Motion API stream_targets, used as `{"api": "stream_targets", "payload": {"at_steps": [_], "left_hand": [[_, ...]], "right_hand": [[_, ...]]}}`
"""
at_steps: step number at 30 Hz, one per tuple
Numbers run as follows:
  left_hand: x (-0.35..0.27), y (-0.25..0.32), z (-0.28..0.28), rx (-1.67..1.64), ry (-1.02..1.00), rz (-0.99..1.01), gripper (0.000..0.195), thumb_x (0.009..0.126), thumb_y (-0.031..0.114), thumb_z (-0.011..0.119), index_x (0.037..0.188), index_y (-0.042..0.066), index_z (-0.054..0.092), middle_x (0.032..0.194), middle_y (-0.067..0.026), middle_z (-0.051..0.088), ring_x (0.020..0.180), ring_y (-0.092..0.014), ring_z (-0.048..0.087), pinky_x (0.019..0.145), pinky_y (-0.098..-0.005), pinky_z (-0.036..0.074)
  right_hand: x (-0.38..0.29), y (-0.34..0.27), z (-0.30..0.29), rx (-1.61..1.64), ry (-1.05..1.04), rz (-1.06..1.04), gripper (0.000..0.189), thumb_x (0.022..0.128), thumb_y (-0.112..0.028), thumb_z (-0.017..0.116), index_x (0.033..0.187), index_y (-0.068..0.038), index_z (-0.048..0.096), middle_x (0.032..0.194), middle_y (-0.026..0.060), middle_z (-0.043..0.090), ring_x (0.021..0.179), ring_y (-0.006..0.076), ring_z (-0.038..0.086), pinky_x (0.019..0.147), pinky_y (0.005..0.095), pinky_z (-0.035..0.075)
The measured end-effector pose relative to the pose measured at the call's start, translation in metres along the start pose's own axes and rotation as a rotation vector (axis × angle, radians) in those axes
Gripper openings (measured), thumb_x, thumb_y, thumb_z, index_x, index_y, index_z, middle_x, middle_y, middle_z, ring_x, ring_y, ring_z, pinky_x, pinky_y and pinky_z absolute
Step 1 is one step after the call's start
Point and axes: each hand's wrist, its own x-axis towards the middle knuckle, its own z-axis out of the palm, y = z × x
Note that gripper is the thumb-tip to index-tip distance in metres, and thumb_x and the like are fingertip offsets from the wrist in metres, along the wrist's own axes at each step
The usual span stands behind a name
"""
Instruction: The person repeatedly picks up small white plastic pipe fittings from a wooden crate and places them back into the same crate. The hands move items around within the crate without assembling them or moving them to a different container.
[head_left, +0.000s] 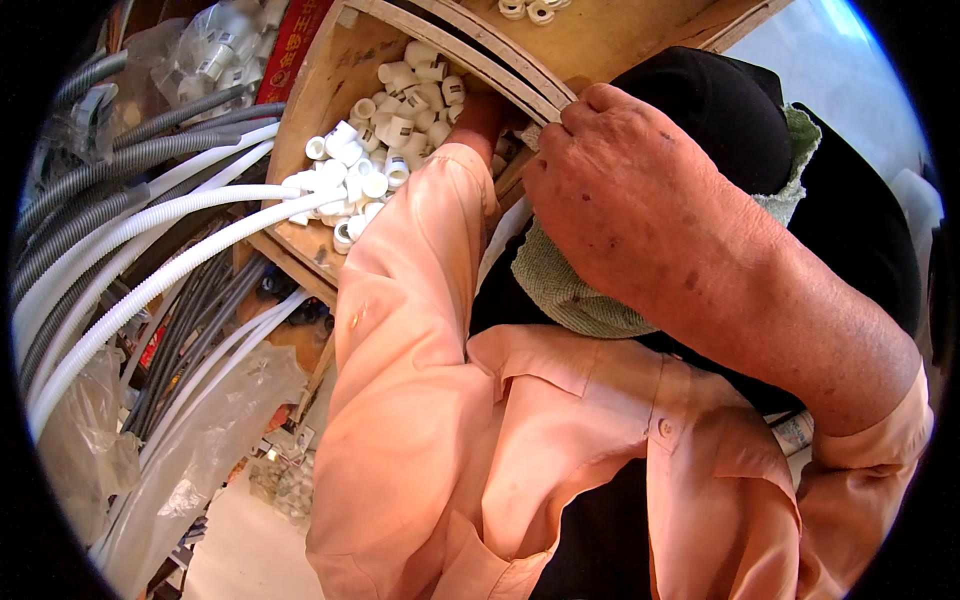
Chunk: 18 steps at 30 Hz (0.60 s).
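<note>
A wooden box (311, 97) holds a heap of white plastic pipe elbows (395, 129). My left hand (486, 121) reaches down into this box beside the elbows. Its fingers are hidden in shadow and behind the box's near wall, so what they touch cannot be seen. My right hand (611, 176) is closed around the end of the box's wooden rim (517, 94), knuckles up. Beneath the right hand, a pale green cloth (574, 289) lies over my dark-clothed lap.
Grey corrugated conduits (142, 161) and white corrugated conduits (180, 289) stretch in from the left, two white ends over the elbows. A clear plastic bag (206, 64) of fittings sits upper left. Another wooden box (637, 26) adjoins at the top, with white plastic rings (540, 13).
</note>
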Motion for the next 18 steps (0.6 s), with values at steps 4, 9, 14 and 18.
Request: {"api": "stream_targets", "payload": {"at_steps": [4,9,14,18], "left_hand": [[-0.006,0.003,-0.002,-0.016,-0.017,-0.001,0.058,0.072,0.053,0.076,0.121,0.021,0.074,0.122,-0.0107,0.073,0.112,-0.030,0.070,0.094,-0.0431,0.055],[-0.020,0.006,-0.008,-0.040,-0.052,-0.003,0.060,0.072,0.054,0.076,0.122,0.022,0.074,0.122,-0.0105,0.073,0.113,-0.030,0.070,0.095,-0.0429,0.055],[-0.037,0.006,-0.017,-0.063,-0.111,-0.020,0.061,0.071,0.056,0.076,0.122,0.022,0.074,0.123,-0.0103,0.073,0.113,-0.030,0.069,0.095,-0.0427,0.055],[-0.046,0.007,-0.028,-0.085,-0.174,-0.019,0.063,0.070,0.057,0.076,0.122,0.022,0.074,0.123,-0.0101,0.073,0.113,-0.030,0.069,0.095,-0.0426,0.055]], "right_hand": [[0.003,-0.002,0.003,-0.050,-0.013,0.030,0.011,0.082,-0.012,0.067,0.089,-0.006,0.073,0.090,0.0063,0.069,0.097,0.0185,0.065,0.095,0.0305,0.047],[0.001,-0.004,0.003,-0.114,-0.003,0.031,0.014,0.083,-0.013,0.066,0.091,-0.006,0.076,0.090,0.0057,0.071,0.097,0.0184,0.066,0.095,0.0301,0.048],[-0.003,-0.004,-0.004,-0.026,0.127,0.041,0.010,0.082,-0.013,0.067,0.087,-0.008,0.074,0.086,0.0055,0.070,0.093,0.0186,0.066,0.092,0.0305,0.048],[-0.001,-0.002,0.002,-0.075,0.027,-0.007,0.008,0.082,-0.014,0.067,0.085,-0.009,0.073,0.085,0.0052,0.069,0.092,0.0191,0.066,0.089,0.0307,0.049]]}}
